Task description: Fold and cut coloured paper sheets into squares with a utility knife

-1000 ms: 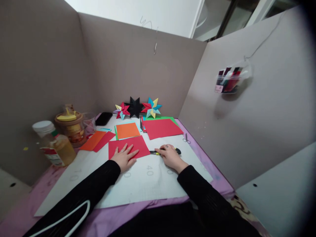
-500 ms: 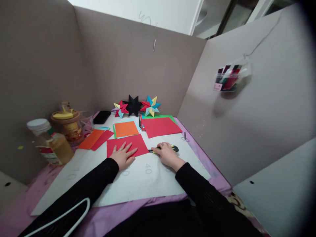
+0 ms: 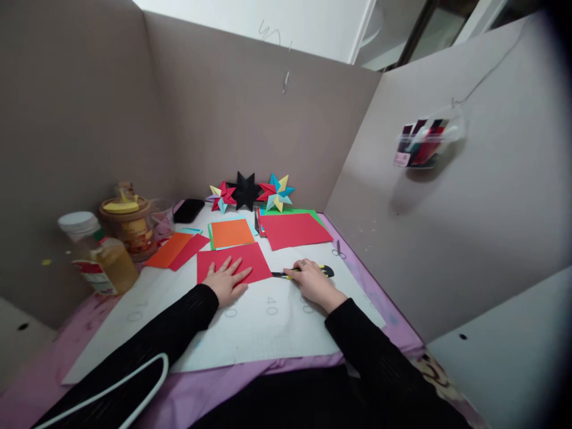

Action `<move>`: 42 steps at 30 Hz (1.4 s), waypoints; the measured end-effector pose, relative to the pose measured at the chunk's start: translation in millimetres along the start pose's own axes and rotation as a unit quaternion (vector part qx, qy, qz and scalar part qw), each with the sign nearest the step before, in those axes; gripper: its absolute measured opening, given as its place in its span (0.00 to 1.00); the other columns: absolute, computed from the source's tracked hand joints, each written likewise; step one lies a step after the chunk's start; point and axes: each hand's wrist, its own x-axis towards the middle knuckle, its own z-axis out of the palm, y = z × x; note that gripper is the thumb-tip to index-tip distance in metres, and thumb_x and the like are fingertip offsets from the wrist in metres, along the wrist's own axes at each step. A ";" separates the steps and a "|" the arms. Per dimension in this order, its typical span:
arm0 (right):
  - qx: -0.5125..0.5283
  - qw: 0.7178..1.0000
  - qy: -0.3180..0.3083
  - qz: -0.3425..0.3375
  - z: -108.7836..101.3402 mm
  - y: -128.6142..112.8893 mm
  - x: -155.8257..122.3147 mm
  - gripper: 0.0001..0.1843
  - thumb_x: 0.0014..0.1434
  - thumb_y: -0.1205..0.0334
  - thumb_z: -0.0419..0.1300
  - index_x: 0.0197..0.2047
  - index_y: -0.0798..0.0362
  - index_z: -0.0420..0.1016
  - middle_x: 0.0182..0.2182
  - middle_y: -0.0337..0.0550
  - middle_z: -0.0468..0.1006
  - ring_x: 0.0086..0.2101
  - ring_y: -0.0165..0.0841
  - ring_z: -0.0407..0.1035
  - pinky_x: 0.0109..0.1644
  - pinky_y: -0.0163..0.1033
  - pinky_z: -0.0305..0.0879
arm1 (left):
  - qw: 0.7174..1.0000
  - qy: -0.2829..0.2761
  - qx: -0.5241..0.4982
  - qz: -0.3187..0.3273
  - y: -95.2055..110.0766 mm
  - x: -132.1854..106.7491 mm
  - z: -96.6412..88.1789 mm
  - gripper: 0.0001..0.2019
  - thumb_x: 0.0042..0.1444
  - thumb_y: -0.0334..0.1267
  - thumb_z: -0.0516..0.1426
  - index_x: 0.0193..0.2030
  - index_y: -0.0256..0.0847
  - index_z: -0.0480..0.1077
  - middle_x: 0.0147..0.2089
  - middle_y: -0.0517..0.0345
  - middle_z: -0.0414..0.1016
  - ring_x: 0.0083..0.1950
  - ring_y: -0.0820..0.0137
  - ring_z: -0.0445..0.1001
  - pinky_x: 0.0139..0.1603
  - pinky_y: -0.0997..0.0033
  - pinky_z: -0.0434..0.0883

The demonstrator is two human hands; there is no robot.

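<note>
A red sheet of paper (image 3: 254,260) lies on the white mat with printed numbers (image 3: 250,339). My left hand (image 3: 227,282) rests flat on the sheet's lower part, fingers spread. To its right, my right hand (image 3: 315,282) is closed around a black and yellow utility knife (image 3: 329,271). The knife lies low over the mat, and its front end points left, at the sheet's right edge. Whether the blade touches the paper I cannot tell.
Behind are orange sheets (image 3: 232,233), a larger red sheet (image 3: 295,230) on a stack, and folded paper stars (image 3: 245,191). Scissors (image 3: 339,250) lie at right. A phone (image 3: 189,211), glue bottle (image 3: 114,268) and brown tub (image 3: 134,229) stand left; partition walls (image 3: 268,119) surround the table.
My right hand and the knife have shifted slightly right, showing more of the knife's front end. My left hand stays on the red sheet. The whole view has shifted a little.
</note>
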 end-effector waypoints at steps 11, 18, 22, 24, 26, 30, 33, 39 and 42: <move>0.004 1.000 0.003 -0.002 3.8 2.5 -6.1 0.20 0.61 0.67 0.49 0.54 0.43 0.68 0.41 0.48 0.69 0.42 0.36 0.58 0.43 0.39 0.49 | 1.000 -0.008 -0.005 -0.006 0.9 -1.1 0.0 0.27 0.58 0.58 0.39 0.64 0.61 0.48 0.70 0.56 0.41 0.69 0.51 0.36 0.58 0.33 0.39; -0.008 1.000 -0.003 -0.005 1.0 -8.3 -4.7 0.20 0.60 0.68 0.50 0.54 0.44 0.68 0.40 0.49 0.69 0.41 0.37 0.58 0.43 0.40 0.50 | 1.000 -0.007 -0.008 -0.006 2.4 -1.7 -2.2 0.27 0.58 0.57 0.40 0.64 0.60 0.48 0.70 0.55 0.40 0.68 0.51 0.36 0.58 0.33 0.39; -0.011 1.000 -0.008 -0.003 0.2 -13.9 -5.3 0.22 0.59 0.69 0.50 0.55 0.45 0.67 0.41 0.50 0.69 0.41 0.38 0.58 0.43 0.39 0.50 | 1.000 -0.007 -0.007 -0.007 2.7 -1.8 -3.6 0.27 0.58 0.57 0.40 0.64 0.59 0.50 0.69 0.55 0.41 0.69 0.51 0.36 0.58 0.33 0.40; -0.011 1.000 -0.007 0.002 0.5 -13.6 -9.0 0.22 0.59 0.69 0.50 0.55 0.44 0.67 0.41 0.50 0.69 0.41 0.38 0.59 0.42 0.39 0.50 | 1.000 -0.005 -0.011 -0.007 2.3 -1.6 -3.1 0.27 0.57 0.57 0.40 0.64 0.59 0.50 0.69 0.56 0.41 0.68 0.51 0.37 0.58 0.33 0.40; -0.013 1.000 -0.008 0.008 1.0 -13.2 -12.8 0.22 0.59 0.69 0.50 0.56 0.45 0.66 0.42 0.50 0.69 0.41 0.38 0.59 0.42 0.39 0.50 | 1.000 -0.006 -0.016 -0.008 1.8 -1.3 -2.2 0.27 0.57 0.57 0.41 0.64 0.60 0.50 0.69 0.56 0.41 0.68 0.50 0.36 0.58 0.33 0.39; -0.021 1.000 -0.012 0.014 1.6 -17.9 -13.3 0.23 0.58 0.70 0.51 0.55 0.45 0.67 0.42 0.50 0.69 0.41 0.39 0.59 0.43 0.40 0.50 | 1.000 -0.013 -0.016 -0.008 1.6 -0.5 -1.4 0.27 0.57 0.57 0.40 0.64 0.60 0.49 0.70 0.57 0.40 0.69 0.51 0.34 0.58 0.33 0.38; -0.019 1.000 -0.006 0.010 0.9 -24.7 -8.8 0.22 0.59 0.70 0.50 0.54 0.45 0.67 0.41 0.49 0.69 0.41 0.39 0.59 0.42 0.40 0.50 | 1.000 -0.017 -0.011 -0.009 1.9 0.0 -1.7 0.27 0.58 0.57 0.39 0.64 0.59 0.48 0.70 0.56 0.40 0.69 0.51 0.34 0.58 0.32 0.39; -0.011 1.000 -0.017 -0.001 -4.3 -28.5 -9.2 0.21 0.60 0.69 0.48 0.55 0.46 0.66 0.41 0.49 0.69 0.41 0.38 0.59 0.42 0.39 0.50 | 1.000 -0.013 -0.010 -0.010 1.8 1.3 0.1 0.27 0.57 0.57 0.39 0.64 0.60 0.48 0.70 0.57 0.41 0.69 0.51 0.35 0.58 0.33 0.38; -0.010 1.000 -0.021 -0.005 -6.6 -28.3 -12.0 0.21 0.60 0.69 0.48 0.55 0.46 0.66 0.41 0.49 0.69 0.41 0.37 0.59 0.42 0.39 0.50 | 1.000 -0.016 -0.011 -0.014 2.0 1.4 0.5 0.28 0.57 0.57 0.40 0.64 0.59 0.48 0.70 0.57 0.40 0.69 0.51 0.34 0.58 0.33 0.38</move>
